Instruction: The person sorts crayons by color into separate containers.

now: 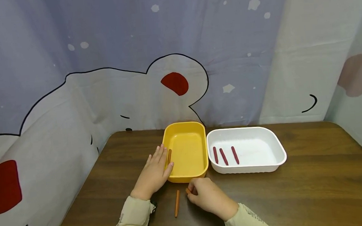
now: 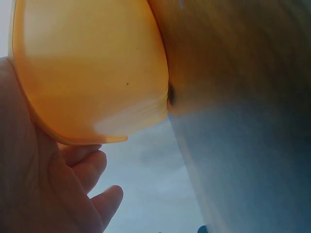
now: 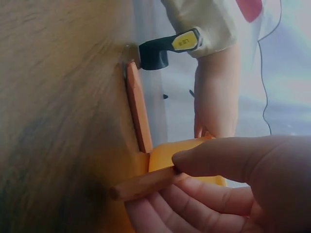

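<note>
Pinching an orange stick, right hand sits before the yellow tray; left hand flat, fingers straight, bracing its wall — next: lift over rim, release inside.

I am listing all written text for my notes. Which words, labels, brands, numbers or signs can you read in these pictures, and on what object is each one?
Yellow tag on the black wrist strap: small dark letters, too blurred to read.
Right sleeve: faint grey printing, too small to read.
Yellow tray, white tray, sticks and curtain: no text; the curtain has only cartoon drawings.
</note>
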`<state>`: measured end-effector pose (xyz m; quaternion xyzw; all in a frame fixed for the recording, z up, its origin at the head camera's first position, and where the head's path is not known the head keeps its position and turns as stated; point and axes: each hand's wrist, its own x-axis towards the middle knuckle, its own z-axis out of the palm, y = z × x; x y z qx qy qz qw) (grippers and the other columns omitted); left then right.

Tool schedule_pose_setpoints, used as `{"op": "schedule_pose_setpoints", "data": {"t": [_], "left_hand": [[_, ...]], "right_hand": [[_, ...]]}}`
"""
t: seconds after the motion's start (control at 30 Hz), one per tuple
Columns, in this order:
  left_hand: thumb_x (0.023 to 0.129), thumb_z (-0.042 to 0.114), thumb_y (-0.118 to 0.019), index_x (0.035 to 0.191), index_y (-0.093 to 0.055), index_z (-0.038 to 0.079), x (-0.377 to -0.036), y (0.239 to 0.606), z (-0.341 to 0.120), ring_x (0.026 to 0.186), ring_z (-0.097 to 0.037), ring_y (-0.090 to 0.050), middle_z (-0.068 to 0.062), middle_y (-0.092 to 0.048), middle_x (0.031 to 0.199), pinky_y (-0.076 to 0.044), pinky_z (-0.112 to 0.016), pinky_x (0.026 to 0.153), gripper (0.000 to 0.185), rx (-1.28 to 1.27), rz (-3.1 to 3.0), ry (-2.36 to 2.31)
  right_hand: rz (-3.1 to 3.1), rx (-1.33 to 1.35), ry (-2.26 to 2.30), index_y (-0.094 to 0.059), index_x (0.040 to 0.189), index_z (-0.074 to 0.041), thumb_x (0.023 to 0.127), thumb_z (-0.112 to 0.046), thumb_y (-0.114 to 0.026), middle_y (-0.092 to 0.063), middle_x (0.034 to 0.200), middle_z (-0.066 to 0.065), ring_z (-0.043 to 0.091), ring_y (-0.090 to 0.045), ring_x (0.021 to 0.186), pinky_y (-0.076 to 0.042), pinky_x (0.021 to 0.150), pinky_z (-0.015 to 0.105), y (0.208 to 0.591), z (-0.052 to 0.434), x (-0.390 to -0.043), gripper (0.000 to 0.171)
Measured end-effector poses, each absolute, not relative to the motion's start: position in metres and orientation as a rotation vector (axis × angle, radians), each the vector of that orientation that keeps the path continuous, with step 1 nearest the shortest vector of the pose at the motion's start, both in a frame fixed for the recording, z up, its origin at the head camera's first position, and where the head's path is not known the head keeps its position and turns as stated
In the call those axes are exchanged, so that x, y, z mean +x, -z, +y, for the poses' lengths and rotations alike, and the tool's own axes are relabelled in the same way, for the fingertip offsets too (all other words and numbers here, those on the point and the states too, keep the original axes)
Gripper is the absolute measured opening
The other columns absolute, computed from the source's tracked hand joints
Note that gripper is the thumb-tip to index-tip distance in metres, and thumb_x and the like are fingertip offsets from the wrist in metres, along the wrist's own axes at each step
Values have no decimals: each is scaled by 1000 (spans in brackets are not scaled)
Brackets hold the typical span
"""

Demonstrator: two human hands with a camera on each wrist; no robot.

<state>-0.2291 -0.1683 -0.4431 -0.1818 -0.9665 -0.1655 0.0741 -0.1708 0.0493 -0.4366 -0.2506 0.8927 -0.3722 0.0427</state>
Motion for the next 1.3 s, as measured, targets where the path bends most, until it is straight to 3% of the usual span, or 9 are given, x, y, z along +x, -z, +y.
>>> {"op": "schedule_pose_setpoints", "data": {"t": [0.2, 0.5, 0.8, 1.07, 1.3], "left_hand": [[109, 42, -43, 156, -33, -3, -229, 445, -170, 154, -31, -18, -18, -22, 165, -20, -57, 121, 67, -545, -2912, 493], [108, 40, -46, 155, -34, -5, -230, 442, -171, 154, -32, -18, -19, -22, 165, -20, -57, 121, 66, -542, -2905, 510], [108, 38, -47, 155, -35, -5, -230, 443, -168, 153, -33, -19, -19, -24, 164, -21, -58, 121, 65, -542, -2895, 527], [108, 39, -46, 155, -34, -5, -230, 446, -168, 153, -33, -20, -19, -25, 164, -23, -58, 120, 65, -540, -2894, 503], [109, 38, -44, 155, -35, -5, -231, 446, -167, 153, -32, -19, -19, -24, 164, -22, -58, 120, 64, -532, -2903, 501]], "right_hand": [[2592, -722, 1298, -66, 85, -5, 90, -2, -72, -59, 61, -5, 5, -52, 43, -46, 43, 22, 432, 50, -172, 9], [2612, -734, 1401, -70, 89, -4, 90, -6, -70, -65, 71, -5, 5, -57, 55, -49, 55, 23, 420, 56, -181, 2], [2525, -581, 1660, -70, 101, 4, 93, -7, -67, -66, 69, 1, 14, -62, 54, -52, 52, 25, 406, 64, -200, 14], [2610, -482, 1670, -72, 101, 3, 92, -7, -68, -69, 75, 4, 14, -64, 58, -56, 54, 28, 392, 55, -221, 14], [2641, -449, 1601, -70, 102, 3, 94, -7, -67, -67, 67, 2, 14, -63, 52, -54, 54, 26, 395, 38, -242, 14]]}}
